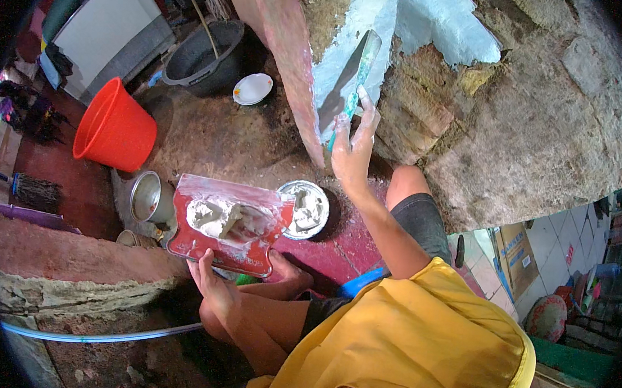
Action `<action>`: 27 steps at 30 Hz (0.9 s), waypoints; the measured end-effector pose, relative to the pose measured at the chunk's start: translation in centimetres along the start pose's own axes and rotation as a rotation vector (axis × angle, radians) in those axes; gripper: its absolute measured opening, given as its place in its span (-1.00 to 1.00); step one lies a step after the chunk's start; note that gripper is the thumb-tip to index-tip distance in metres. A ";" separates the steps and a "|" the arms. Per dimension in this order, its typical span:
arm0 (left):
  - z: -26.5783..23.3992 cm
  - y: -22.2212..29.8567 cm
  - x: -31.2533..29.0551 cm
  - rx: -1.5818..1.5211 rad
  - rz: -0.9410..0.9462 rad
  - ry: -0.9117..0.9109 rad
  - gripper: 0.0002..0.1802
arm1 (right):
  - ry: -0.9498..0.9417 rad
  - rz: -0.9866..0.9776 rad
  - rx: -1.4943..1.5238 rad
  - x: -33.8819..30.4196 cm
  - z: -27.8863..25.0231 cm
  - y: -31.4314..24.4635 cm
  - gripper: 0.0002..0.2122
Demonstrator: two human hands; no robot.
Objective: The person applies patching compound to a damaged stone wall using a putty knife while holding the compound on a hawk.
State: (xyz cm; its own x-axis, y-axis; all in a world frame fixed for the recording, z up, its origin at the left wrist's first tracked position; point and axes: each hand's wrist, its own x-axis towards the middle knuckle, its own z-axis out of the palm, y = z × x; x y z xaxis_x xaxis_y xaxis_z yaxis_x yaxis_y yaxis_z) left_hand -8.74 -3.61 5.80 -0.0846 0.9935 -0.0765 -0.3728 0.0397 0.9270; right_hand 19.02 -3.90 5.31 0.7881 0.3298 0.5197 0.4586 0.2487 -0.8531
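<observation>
My right hand [355, 148] is closed round the teal handle of a putty knife [365, 62], its blade pointing up against the wall. Around the blade, white plaster [417, 21] coats part of the rough brown wall and its corner. My left hand [216, 290] grips the near edge of a red board [195, 245], held level over my folded legs. A mound of white putty [212, 212] lies on the board, with a smeared patch beside it. Just right of the board stands a round tub [321, 228] with more white putty inside.
At the left are a red bucket [116, 126] and a metal pot [148, 197]. Farther back sit a black basin [215, 65] with a stick in it and a white plate [253, 89]. A low broken wall edge [82, 264] runs along the lower left; a cardboard box [516, 255] stands right.
</observation>
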 end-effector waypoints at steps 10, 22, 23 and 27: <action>-2.7 -2.1 1.5 0.265 0.180 -0.071 -0.53 | -0.177 0.105 0.157 -5.6 -0.9 -1.5 -0.56; 0.7 1.6 -0.8 -0.205 -0.296 -0.355 -0.72 | -0.910 0.419 0.361 -2.8 -11.5 -4.1 -0.71; 0.9 1.5 -1.7 -0.112 -0.166 -0.417 -0.71 | -0.954 0.251 0.231 -2.0 -11.6 -4.3 -0.72; 1.2 -0.1 -2.7 0.031 0.100 -0.463 -0.69 | -1.001 -0.089 0.007 -0.1 -11.8 -5.4 -0.71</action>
State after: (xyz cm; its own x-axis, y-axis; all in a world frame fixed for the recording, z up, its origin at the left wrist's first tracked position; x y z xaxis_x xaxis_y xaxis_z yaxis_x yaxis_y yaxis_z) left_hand -7.35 -6.17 6.36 0.3049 0.9355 0.1787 -0.3555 -0.0623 0.9326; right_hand 21.29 -16.06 9.31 0.0414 0.9230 0.3825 0.4935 0.3139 -0.8111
